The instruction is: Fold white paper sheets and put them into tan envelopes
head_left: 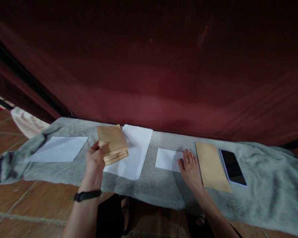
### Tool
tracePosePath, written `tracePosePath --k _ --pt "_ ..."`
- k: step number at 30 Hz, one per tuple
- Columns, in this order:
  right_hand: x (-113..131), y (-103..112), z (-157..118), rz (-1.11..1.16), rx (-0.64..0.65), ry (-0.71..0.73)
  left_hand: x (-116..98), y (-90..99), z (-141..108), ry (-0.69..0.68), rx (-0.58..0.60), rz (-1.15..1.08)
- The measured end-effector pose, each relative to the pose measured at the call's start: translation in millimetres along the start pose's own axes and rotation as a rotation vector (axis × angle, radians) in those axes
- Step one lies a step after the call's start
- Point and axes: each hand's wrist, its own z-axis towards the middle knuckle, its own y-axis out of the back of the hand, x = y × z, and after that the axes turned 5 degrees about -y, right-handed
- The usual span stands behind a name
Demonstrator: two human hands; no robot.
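My left hand (95, 153) pinches the edge of a brown paper envelope (112, 136), slightly blurred. Just under it lies a small stack of brown envelopes (117, 159), resting partly on a pile of white paper sheets (137, 148). To the right, my right hand (190, 167) lies with fingers stretched out at the right end of a smaller white sheet (167, 159), possibly folded. Its fingertips touch that sheet. Close beside this hand is a long brown envelope (212, 165), flat on the grey cloth (149, 188).
A dark-screened phone (233, 167) in a pale purple case lies right of the long envelope. Another white sheet (59, 148) is at the far left. A dark red panel (154, 82) rises behind the cloth-covered surface. Brown floor tiles (22, 198) show below.
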Motion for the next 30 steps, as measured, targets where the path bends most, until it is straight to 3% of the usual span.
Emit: tracePosePath --k 2,3,6,9,13,16,20,25,30 --pt "13 4 2 0.148 0.046 -0.008 3 -22.8 -19 0.061 0.124 -0.097" --pt "22 5 2 0.234 0.086 -0.023 5 -36.8 -33 0.172 0.256 -0.259" --pt "49 3 -4 0.479 0.216 -0.115 16 -80.3 -85 0.332 0.480 -0.537" --pt "69 -3 -7 0.688 0.251 -0.215 24 -110.3 -137 0.258 0.596 -0.503" --pt "71 -6 1 0.918 0.289 -0.407 28 -122.5 -174 0.017 0.744 -0.380" --pt "63 -3 8 1.065 0.311 -0.519 30 -122.1 -183 -0.049 0.753 -0.260" --pt "57 2 13 1.155 0.235 -0.555 31 -120.8 -187 0.027 0.725 -0.265" --pt "55 16 22 1.430 0.308 -0.755 24 -119.7 -178 0.373 0.720 -0.603" --pt "50 33 26 1.611 0.480 -0.750 25 -117.3 -164 0.648 0.794 -0.764"
